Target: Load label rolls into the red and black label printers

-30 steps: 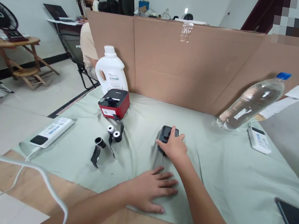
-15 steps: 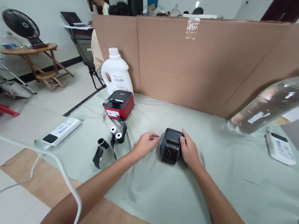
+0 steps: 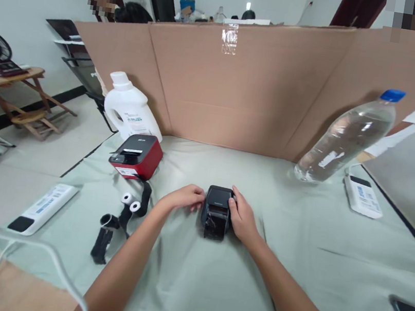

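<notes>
Fingers (image 3: 236, 193) of the right hand (image 3: 244, 221) are being hooked round the right edge of a squat, black, boxy plastic device (image 3: 219, 196), and that side is being gripped, presumably to steady the body. Over on the other flank, the left hand (image 3: 185, 197) is being held just beside it, its fingers loosely curled; whether the wall is being touched or anything pinched cannot be told from here. The device is being supported mid-desk, flat on a pale green cloth (image 3: 187, 287), its glossy front being turned this way, likely for easy reach by both hands. Out left, small black rolls with white ends (image 3: 135, 207) are being given their own patch, perhaps so the middle can be used freely. Behind them, a red box-shaped machine with a black top (image 3: 151, 160) is being backed by a white plastic jug (image 3: 132, 108). Far right, a clear blue-capped plastic bottle (image 3: 348, 137) is being stationed before the brown cardboard panel (image 3: 236, 92), possibly as a brace.
</notes>
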The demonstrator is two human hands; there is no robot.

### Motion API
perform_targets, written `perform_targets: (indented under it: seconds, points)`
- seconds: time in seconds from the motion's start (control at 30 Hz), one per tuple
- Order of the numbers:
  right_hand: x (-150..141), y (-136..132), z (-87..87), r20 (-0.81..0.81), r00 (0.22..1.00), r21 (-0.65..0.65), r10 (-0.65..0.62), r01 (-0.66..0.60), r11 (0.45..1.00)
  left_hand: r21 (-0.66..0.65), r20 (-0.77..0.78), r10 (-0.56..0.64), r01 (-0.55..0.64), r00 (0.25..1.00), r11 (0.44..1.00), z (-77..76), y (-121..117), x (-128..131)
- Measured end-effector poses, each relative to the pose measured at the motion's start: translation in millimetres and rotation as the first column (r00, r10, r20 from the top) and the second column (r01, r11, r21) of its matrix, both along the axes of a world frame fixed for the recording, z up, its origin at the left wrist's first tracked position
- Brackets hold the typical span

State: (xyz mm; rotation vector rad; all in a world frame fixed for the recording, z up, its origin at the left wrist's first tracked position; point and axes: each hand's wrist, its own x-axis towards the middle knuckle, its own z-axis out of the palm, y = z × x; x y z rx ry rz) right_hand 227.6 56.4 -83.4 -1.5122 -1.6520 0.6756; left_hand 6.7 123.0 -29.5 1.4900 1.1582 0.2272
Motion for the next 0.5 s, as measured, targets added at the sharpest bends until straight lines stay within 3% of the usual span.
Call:
perform_targets:
  seconds: [0.13, 0.5]
  points:
    - [-0.9, -1.0, 1.4, -0.007, 1.0, -0.017, -0.013, 0.013, 1.0, -0.034, 0.08, 0.031, -0.028, 0.996, 0.999, -7.4, -2.8, 2.5]
    - [-5.1, -3.9, -0.1, -0.04, 0.998, -0.048, -0.057, 0.056, 0.997, -0.035, 0.097, 0.037, -0.033, 0.995, 0.999, -18.6, -3.5, 1.6]
